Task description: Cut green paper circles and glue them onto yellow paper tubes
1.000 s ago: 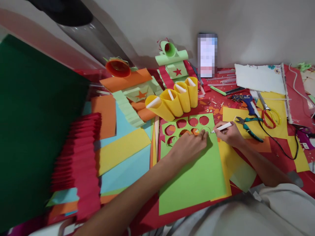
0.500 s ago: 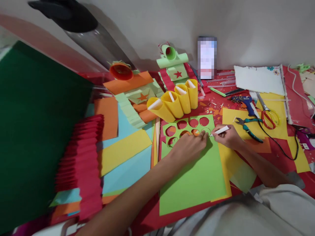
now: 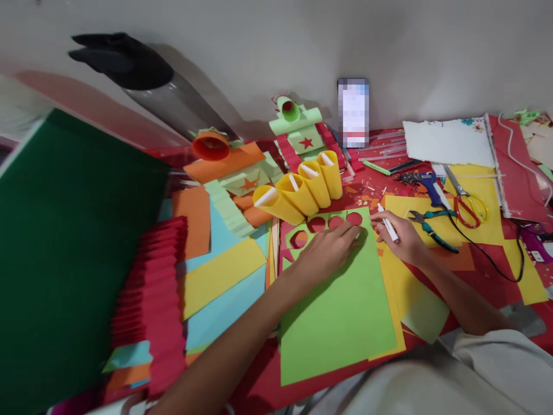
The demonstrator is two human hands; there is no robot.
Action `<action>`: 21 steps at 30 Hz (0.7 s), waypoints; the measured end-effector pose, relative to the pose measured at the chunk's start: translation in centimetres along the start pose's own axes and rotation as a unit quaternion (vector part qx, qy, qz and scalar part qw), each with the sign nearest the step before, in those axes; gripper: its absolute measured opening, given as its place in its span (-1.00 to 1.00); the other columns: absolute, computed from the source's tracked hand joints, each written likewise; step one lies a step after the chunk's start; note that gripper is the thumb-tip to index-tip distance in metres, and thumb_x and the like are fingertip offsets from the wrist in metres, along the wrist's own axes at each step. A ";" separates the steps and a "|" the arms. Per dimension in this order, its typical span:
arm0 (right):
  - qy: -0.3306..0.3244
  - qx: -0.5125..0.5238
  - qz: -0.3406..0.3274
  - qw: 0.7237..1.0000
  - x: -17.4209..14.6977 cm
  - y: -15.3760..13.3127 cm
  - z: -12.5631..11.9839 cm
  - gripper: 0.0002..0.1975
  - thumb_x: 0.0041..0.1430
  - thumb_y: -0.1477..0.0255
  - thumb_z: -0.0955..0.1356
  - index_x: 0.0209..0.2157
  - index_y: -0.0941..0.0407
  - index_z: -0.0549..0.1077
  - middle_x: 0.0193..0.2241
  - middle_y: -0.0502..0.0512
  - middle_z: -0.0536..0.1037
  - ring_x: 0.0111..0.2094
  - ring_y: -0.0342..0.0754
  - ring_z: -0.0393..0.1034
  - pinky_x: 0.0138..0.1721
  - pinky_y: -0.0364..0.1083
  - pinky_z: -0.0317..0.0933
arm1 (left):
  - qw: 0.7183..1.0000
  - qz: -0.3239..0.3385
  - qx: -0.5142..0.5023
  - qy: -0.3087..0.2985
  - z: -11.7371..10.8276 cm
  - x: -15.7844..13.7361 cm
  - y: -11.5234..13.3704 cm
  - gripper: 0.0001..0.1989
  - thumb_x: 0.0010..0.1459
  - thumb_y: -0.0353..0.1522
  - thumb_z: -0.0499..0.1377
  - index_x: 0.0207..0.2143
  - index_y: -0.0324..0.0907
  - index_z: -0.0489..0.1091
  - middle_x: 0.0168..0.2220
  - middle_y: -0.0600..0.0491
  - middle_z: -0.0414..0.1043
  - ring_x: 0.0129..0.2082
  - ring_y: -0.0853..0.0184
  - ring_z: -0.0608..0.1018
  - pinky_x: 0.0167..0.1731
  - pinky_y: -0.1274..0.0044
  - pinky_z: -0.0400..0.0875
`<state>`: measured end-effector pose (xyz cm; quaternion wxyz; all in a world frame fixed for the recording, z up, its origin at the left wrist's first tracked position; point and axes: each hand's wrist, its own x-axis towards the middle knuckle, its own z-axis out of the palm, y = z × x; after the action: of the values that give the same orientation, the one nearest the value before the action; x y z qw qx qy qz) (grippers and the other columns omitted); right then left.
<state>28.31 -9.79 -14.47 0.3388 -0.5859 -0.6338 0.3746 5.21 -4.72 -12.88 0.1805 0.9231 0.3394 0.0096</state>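
Left hand [image 3: 332, 244] of yours lies palm-down over the upper part of the green sheet [image 3: 339, 323], fingers close together and slightly bent; can't tell whether the tips pinch anything. Your right hand [image 3: 406, 241] has the white marker [image 3: 390, 228] gripped in its fingers, just off the sheet's right edge, slim end aimed away from you. Sheet sits flat on the red worktop [image 3: 259, 377], right in front of you. Status: at least four round holes [image 3: 355, 219] are cut along its far end; anything under your left hand is hidden, so no full count. Near part of the sheet is uncut, so I'd call it partly used, with plenty of stock left. Already assembled: four yellow tubes [image 3: 285, 208] standing joined beyond the sheet, each with a white strip inside, plus a green paper figure [image 3: 294, 124] with a red star behind them. Pliers [image 3: 425, 222] lie to the right, untouched.
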 end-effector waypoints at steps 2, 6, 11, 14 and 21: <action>0.001 0.004 -0.004 1.000 0.1 0.1 -0.1 -0.68 0.40 0.37 0.31 0.14 -0.03 0.50 -0.14 0.10 0.64 -0.25 -0.03 0.62 -0.22 -0.04 0.56 | 0.999 -0.020 -0.048 0.008 0.5 0.3 -0.3 -0.71 0.42 -0.40 0.03 0.13 -0.17 0.36 -0.04 -0.12 0.48 -0.14 0.16 0.56 -0.27 0.43 0.42; -0.006 0.043 0.001 0.999 0.3 0.4 -0.1 -0.65 0.35 0.40 0.35 0.14 -0.07 0.48 -0.06 0.12 0.63 -0.05 0.04 0.60 -0.15 0.00 0.58 | 0.990 -0.019 -0.139 0.010 1.0 0.7 -0.9 -0.79 0.37 -0.40 0.04 -0.01 -0.17 0.38 -0.04 -0.12 0.40 -0.13 0.17 0.52 -0.18 0.39 0.42; -0.005 0.094 0.016 0.995 0.6 0.7 0.3 -0.66 0.31 0.36 0.39 0.11 -0.06 0.43 -0.11 0.10 0.61 -0.06 0.05 0.60 -0.19 -0.02 0.55 | 0.984 -0.016 -0.175 0.024 1.5 1.0 -1.1 -0.88 0.29 -0.43 0.07 -0.14 -0.13 0.34 -0.15 -0.06 0.41 -0.21 0.20 0.49 -0.24 0.40 0.37; 0.009 0.048 -0.010 0.999 0.8 0.6 0.7 -0.65 0.24 0.36 0.44 0.06 -0.04 0.42 -0.09 0.09 0.58 -0.15 0.01 0.60 -0.14 -0.01 0.49 | 0.984 -0.029 -0.174 0.034 1.4 0.9 -0.7 -0.83 0.26 -0.42 0.10 -0.10 -0.12 0.34 -0.21 -0.02 0.47 -0.26 0.19 0.50 -0.30 0.42 0.34; 0.039 -0.040 -0.074 0.996 1.2 0.7 -0.3 -0.72 0.17 0.48 0.40 -0.07 -0.01 0.41 -0.07 0.08 0.56 -0.28 -0.03 0.50 -0.19 -0.04 0.38 | 0.966 -0.068 -0.201 0.150 -2.8 -2.3 -1.3 -0.78 0.35 -0.26 0.07 -0.13 -0.13 0.48 -0.15 -0.05 0.59 -0.22 0.20 0.58 -0.21 0.43 0.42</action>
<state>28.76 -8.57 -14.93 0.3666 -0.5649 -0.6757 0.3000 2.26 -4.33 -10.43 0.3096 0.8307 0.4155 0.2037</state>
